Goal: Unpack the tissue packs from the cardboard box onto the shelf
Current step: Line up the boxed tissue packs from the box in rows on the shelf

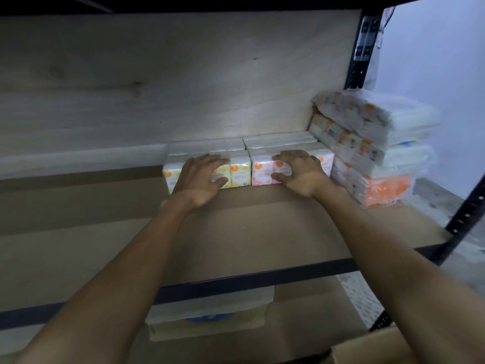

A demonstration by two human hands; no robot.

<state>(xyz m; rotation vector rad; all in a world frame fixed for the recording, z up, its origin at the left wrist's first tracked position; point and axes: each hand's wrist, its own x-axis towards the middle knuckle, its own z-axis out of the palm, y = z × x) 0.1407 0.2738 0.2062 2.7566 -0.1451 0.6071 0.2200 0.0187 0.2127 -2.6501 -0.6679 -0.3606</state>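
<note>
Two bare hands reach deep onto the brown shelf (236, 232): the left hand (202, 177) clasps a yellow-printed tissue pack (240, 169), fingers over its top and thumb against its front, while the right hand (296, 172) clasps a pink-printed tissue pack (262, 173) just beside it at 3 o'clock. Both packs stand on the shelf in front of a back row of white packs (280, 140), and a stack of wrapped tissue bundles (378, 143) rises at 3 o'clock. One corner of the cardboard box (372, 348) shows at 5 o'clock, below the shelf edge.
</note>
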